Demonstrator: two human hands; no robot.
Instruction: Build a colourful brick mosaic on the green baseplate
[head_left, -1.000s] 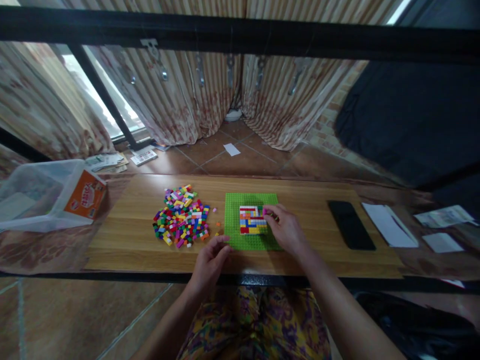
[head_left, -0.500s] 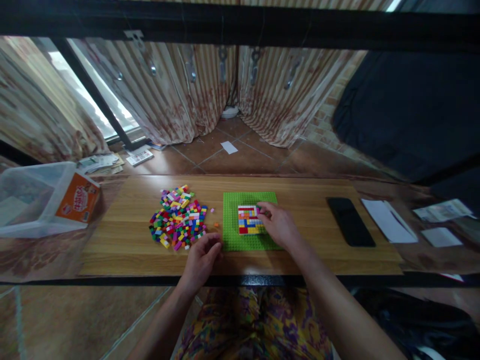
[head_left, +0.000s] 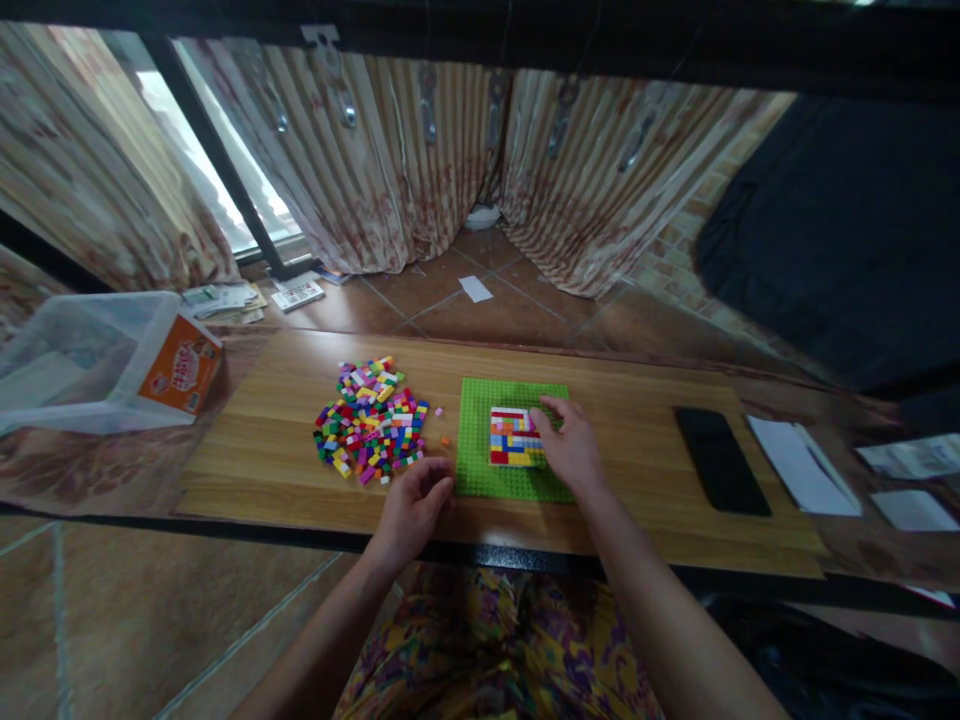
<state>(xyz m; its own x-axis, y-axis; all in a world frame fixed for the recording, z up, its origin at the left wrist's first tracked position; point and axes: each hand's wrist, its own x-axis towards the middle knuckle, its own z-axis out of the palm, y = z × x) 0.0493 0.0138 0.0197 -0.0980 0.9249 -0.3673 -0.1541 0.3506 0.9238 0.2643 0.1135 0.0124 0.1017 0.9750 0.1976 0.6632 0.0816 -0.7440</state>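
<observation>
A small block of multicoloured toy bricks (head_left: 510,440) in red, white, yellow, blue and orange sits on a green studded baseplate (head_left: 474,470). My right hand (head_left: 568,440) is at the block's right side, thumb and fingertips bent in near its upper right corner. What lies between those fingertips is hidden. My left hand (head_left: 416,500) rests on the wood left of the baseplate's lower corner, fingers loosely curved, thumb apart, nothing seen in it. Just beyond it lies a pile of loose toy bricks (head_left: 371,425). A single orange brick (head_left: 445,440) and a pink brick (head_left: 439,411) lie between pile and baseplate.
On the wooden board (head_left: 622,400), a black phone-like slab (head_left: 721,460) lies to the right, with white paper (head_left: 802,465) beside it. A clear plastic bin (head_left: 97,360) with an orange label stands at the left. The table's dark front edge (head_left: 510,560) runs before me.
The view has shifted and tilted slightly. The magenta brick seen earlier in my right fingertips is now out of sight, and that hand sits lower against the block. My left hand stays beside the baseplate.
</observation>
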